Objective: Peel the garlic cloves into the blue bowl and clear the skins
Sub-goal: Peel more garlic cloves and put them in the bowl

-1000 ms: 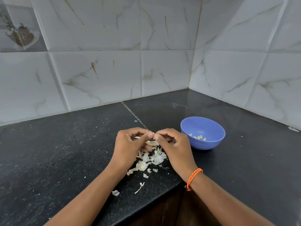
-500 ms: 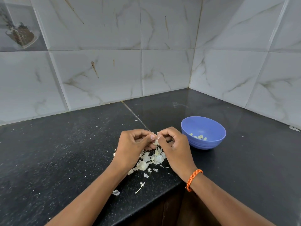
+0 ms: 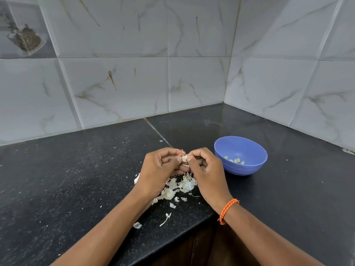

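My left hand [image 3: 160,169] and my right hand [image 3: 206,169] meet above the black counter, and both pinch one small pale garlic clove [image 3: 184,158] between thumbs and fingertips. Directly beneath the hands lies a pile of white papery garlic skins [image 3: 179,186]. A blue bowl [image 3: 247,168] stands just right of my right hand, with several peeled cloves [image 3: 235,160] lying in its bottom.
Loose skin scraps [image 3: 165,219] lie near the counter's front edge [image 3: 172,244], which cuts inward below my wrists. Tiled walls close the counter off at the back and right, meeting in a corner [image 3: 223,102]. Another scrap [image 3: 347,151] lies by the right wall.
Both hands lifted slightly and kept working the clove between the fingertips. More of the clove's pale flesh shows now. The bowl and the skin pile stayed put.
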The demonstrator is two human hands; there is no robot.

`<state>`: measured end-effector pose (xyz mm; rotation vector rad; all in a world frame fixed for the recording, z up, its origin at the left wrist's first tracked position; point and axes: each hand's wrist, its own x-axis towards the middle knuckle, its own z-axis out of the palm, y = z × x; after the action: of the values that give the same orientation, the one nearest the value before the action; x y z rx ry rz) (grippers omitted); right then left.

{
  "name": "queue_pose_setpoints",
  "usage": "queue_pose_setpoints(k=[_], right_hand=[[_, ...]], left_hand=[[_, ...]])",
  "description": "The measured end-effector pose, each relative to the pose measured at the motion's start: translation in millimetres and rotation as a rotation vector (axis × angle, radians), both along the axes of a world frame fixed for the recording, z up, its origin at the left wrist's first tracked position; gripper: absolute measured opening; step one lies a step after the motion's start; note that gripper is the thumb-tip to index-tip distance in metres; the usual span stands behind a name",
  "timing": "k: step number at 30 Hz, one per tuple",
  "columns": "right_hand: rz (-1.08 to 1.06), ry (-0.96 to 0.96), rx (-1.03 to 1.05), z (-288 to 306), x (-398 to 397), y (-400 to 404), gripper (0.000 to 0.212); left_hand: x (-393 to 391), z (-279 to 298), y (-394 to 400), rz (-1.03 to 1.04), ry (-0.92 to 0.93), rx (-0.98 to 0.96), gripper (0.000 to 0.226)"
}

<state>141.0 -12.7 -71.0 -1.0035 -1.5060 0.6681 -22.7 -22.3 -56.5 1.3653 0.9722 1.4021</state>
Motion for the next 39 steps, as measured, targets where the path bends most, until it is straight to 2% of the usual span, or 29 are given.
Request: queue_pose_setpoints(k=[5,10,19,25,30,34,37,39], right_hand=[[0.022,0.017,-0.019,-0.5,0.3,0.4,0.011],[-0.023,-0.037,0.072,-0.1,-2.4,-3.7,0.008],[-0.033,0.006,0.042,3.0,0.9,-5.5,0.014],[-0.087,-0.076,0.038,2.3,1.2,-4.6,0.022],[-0.185,-0.154,0.113,3.2,3.6,-2.1,0.009],[-0.215,-0.209,0.129,4.7,4.1,-0.4,0.018],[-0.160,-0.217,0.105,2.8,5.7,1.5,0.014],[-0.123,-0.227,0.106,0.8,5.7,2.3,0.026]], left_hand=[[0.3,0.4,-0.3,0.008,0.003,-0.004,0.014],[-0.3,3.6,-3.5,-0.006,-0.022,-0.013,0.014],[-5.2,3.2,-1.4,0.012,-0.096,-0.046,0.018],[-6.2,4.0,-3.5,-0.024,-0.131,-0.082,0.022],[-6.9,4.7,-2.9,-0.018,-0.105,-0.071,0.024],[-7.6,3.0,-1.1,-0.001,-0.082,-0.050,0.022],[-7.8,2.2,-0.2,0.010,-0.071,-0.046,0.022],[-8.0,2.6,-0.2,0.023,-0.064,-0.046,0.023]])
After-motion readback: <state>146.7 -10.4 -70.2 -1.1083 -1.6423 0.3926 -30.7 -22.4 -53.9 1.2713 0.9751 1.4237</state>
